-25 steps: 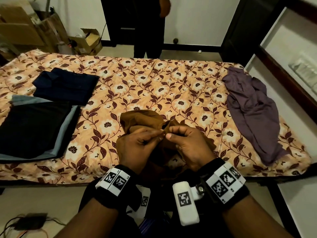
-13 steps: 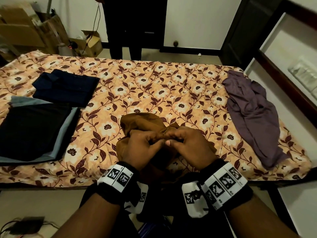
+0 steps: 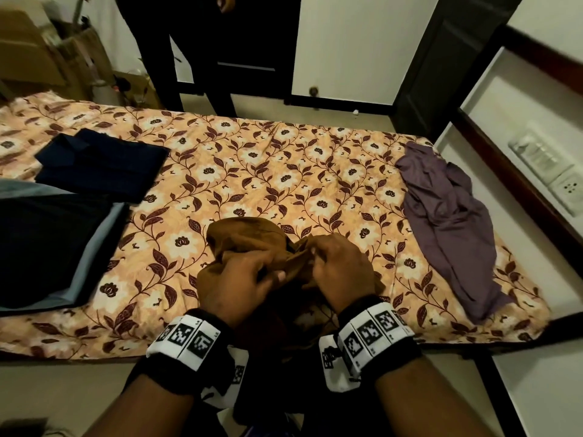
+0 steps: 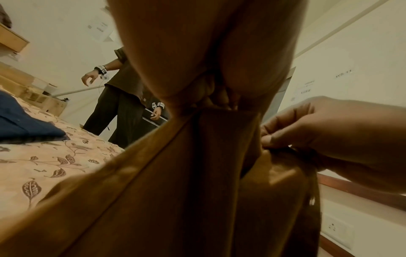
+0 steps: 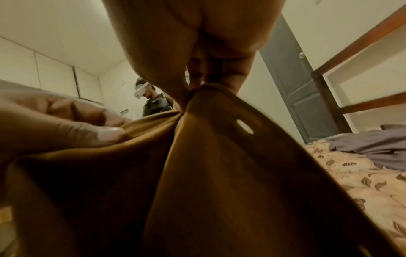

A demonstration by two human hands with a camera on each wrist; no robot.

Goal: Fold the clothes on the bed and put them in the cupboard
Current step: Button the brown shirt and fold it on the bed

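A crumpled brown garment (image 3: 244, 238) lies at the near edge of the floral bed (image 3: 258, 171). My left hand (image 3: 239, 279) grips a bunch of its cloth, and my right hand (image 3: 342, 263) pinches a fold of it close by. In the left wrist view the brown garment (image 4: 197, 173) hangs from my left hand (image 4: 208, 90), with my right hand (image 4: 329, 139) pinching its edge. The right wrist view shows my right hand (image 5: 197, 87) gathering the brown garment (image 5: 219, 173), a buttonhole visible, while my left hand (image 5: 66, 125) holds it. A purple garment (image 3: 448, 222) lies unfolded at the right.
A folded navy garment (image 3: 101, 162) and a black piece on a grey one (image 3: 47, 247) sit at the bed's left. Another person (image 3: 220, 42) stands beyond the far side. Cardboard boxes (image 3: 47, 58) fill the back left corner; a dark door (image 3: 441, 58) stands at back right.
My hands have drawn slightly apart on the brown garment, the left lower and the right further right. The person beyond the bed has shifted sideways.
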